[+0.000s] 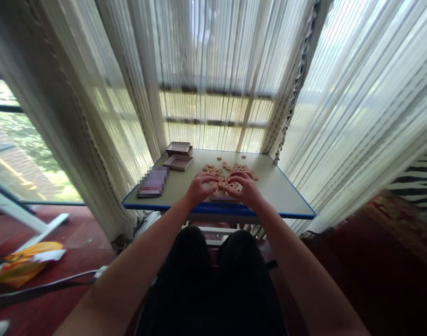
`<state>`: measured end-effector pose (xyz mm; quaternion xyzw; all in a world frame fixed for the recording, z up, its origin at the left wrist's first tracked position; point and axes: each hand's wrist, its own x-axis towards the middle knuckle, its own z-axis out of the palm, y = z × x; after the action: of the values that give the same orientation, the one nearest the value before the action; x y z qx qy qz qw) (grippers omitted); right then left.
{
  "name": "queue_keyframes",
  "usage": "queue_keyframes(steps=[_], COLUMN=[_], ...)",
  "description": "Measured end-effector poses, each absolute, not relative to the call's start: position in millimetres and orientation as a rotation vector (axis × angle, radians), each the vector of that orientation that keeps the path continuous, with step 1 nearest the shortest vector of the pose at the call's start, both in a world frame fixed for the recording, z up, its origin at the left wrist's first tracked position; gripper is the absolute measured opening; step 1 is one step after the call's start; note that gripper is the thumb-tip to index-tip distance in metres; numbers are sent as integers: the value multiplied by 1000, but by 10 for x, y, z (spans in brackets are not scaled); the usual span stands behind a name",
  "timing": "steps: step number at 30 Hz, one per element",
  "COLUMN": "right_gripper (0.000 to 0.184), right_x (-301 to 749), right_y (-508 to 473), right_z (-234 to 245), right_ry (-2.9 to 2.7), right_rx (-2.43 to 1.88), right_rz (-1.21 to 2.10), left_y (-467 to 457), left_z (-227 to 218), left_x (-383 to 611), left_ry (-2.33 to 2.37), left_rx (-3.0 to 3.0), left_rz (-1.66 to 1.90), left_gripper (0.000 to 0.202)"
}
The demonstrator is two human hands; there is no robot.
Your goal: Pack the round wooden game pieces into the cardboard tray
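Small round wooden discs with dark markings, which look like Chinese chess pieces (224, 185), lie clustered at the middle of the table's near side. My left hand (200, 188) is at the left of the nearest pieces, thumb and fingers curled around some of them. From the right, my right hand (247, 188) curls around the same group in the same way. Between the two hands, several pieces sit in or just above a shallow pinkish box (223, 198) near the front edge. The exact contact of my fingertips is too small to make out.
More loose pieces (239, 167) spread behind my hands, with a single disc (244, 157) farther back. At the table's left are an open shallow tray (179, 162), another tray (179, 147) and a blurred-out flat item (154, 182). Curtains (213, 51) hang behind the blue-edged table (286, 196).
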<state>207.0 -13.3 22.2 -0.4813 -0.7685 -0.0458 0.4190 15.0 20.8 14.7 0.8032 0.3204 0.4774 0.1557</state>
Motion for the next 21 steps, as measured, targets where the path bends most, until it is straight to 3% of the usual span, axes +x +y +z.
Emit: queue_keyframes(steps=[9,21], right_gripper=[19,17], right_x=[2018,1992], right_y=[-157,-206], right_z=[16,24], right_ry=[-1945,-2037], right_rx=[-1255,-1303], right_rz=[-100,-158], left_y=[191,146], left_z=[52,64], left_x=[143,142], left_ry=[927,1046], left_rx=[2532,2594], left_rz=[1214,1083], left_gripper=[28,17])
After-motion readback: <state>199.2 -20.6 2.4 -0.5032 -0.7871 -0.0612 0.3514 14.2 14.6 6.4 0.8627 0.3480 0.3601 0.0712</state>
